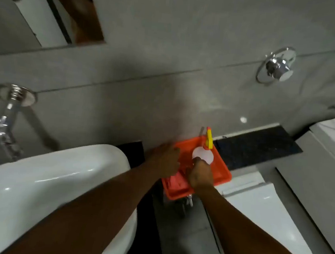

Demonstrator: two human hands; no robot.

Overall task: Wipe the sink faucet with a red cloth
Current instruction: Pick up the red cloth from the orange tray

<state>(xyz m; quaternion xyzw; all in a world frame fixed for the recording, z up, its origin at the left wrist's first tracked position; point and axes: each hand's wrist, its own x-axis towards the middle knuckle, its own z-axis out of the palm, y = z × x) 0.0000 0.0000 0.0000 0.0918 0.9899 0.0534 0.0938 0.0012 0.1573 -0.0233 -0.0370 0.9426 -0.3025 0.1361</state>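
Red cloth: can't pick it out for certain. There is a pinkish-red patch in the near-left part of the orange tray, just below the left hand; could be the cloth, too blurred to confirm.

Right hand: forearm comes in from lower right, wrist bent down into the tray. Fingers curled, tips touching the near edge of a white round object in the tray. Whether that grip is closed on it or only resting there, can't tell.

Left hand: forearm runs in from lower left, over the white basin. Palm down at the tray's left rim, fingers loosely bent over the tray. Can't tell if it holds anything.

A yellow piece stands at the tray's far edge, just behind the white object.

Sink faucet: chrome, wall-mounted, far left above the basin, well apart from both hands. Toilet at right.
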